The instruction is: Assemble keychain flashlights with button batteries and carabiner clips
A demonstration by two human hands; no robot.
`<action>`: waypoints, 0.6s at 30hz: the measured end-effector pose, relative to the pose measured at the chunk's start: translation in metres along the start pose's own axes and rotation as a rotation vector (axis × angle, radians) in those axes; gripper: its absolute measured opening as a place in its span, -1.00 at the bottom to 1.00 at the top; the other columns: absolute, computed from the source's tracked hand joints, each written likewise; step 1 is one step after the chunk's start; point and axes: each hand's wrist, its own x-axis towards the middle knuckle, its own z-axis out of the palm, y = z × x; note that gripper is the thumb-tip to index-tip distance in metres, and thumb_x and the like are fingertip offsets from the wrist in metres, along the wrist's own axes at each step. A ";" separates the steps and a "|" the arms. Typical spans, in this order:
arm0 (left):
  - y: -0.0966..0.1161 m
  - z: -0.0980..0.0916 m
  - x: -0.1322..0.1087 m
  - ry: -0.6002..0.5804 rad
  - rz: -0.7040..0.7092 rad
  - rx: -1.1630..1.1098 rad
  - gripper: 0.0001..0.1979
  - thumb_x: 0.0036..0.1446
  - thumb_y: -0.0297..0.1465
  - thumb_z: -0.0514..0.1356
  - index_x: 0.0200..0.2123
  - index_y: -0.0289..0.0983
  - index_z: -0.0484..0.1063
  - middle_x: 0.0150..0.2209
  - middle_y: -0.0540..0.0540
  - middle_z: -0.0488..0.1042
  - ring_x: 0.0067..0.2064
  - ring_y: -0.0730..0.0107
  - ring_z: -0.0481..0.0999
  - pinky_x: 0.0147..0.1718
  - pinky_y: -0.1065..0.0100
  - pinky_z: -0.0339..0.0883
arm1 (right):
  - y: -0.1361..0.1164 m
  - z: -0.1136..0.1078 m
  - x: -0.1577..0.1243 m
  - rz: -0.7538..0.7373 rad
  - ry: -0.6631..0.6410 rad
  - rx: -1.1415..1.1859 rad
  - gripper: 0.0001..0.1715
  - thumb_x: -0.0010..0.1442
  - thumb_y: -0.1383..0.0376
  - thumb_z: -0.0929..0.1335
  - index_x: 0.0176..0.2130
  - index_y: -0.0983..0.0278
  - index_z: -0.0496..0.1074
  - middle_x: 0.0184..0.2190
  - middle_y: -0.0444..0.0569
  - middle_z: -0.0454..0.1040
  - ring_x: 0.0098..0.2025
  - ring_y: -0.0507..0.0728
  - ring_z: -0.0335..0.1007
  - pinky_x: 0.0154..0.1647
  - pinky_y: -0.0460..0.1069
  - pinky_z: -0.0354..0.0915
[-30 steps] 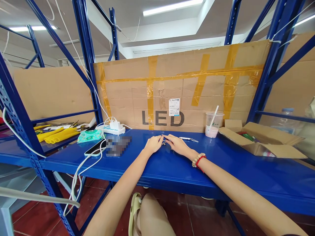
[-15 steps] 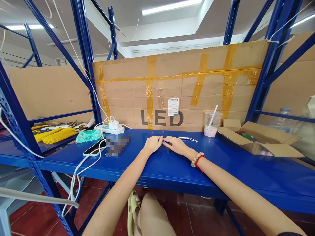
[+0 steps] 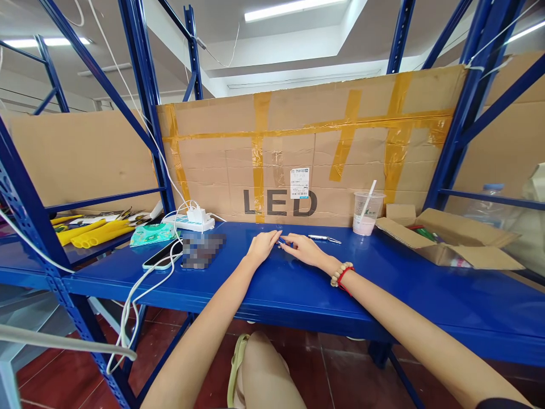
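Head view: cardboard panel [image 3: 298,153] reads "LED" beyond left hand [image 3: 261,247] and right hand [image 3: 305,250], grips unclear.

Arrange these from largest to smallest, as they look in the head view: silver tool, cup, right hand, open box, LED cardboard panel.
1. LED cardboard panel
2. Open box
3. Cup and right hand: too alike to rank
4. Silver tool
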 end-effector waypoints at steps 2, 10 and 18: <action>0.000 -0.001 0.000 -0.012 0.021 -0.014 -0.64 0.29 -0.25 -0.16 -0.33 -0.19 0.38 -0.33 -0.02 0.51 -0.23 0.36 0.50 -0.40 0.50 0.20 | 0.002 0.002 0.000 0.003 0.005 0.017 -0.68 0.24 0.15 0.18 -0.24 0.27 0.41 -0.42 -0.08 0.39 -0.45 0.02 0.22 -0.46 -0.09 0.11; 0.001 0.003 -0.001 -0.065 0.059 -0.035 -0.68 0.29 -0.29 -0.19 -0.25 -0.17 0.33 -0.25 -0.02 0.51 -0.21 0.37 0.50 -0.33 0.46 0.26 | -0.001 -0.001 -0.001 0.051 -0.032 -0.051 -0.69 0.25 0.17 0.18 -0.30 0.29 0.39 -0.37 -0.05 0.41 -0.44 0.03 0.25 -0.46 -0.09 0.08; 0.003 0.000 -0.002 -0.087 0.059 0.002 -0.69 0.28 -0.32 -0.18 -0.28 -0.20 0.34 -0.22 -0.06 0.50 -0.16 0.31 0.48 -0.29 0.43 0.29 | -0.004 -0.005 -0.001 0.033 -0.057 -0.169 -0.72 0.25 0.20 0.19 -0.33 0.27 0.39 -0.39 -0.08 0.38 -0.42 0.02 0.26 -0.48 -0.11 0.02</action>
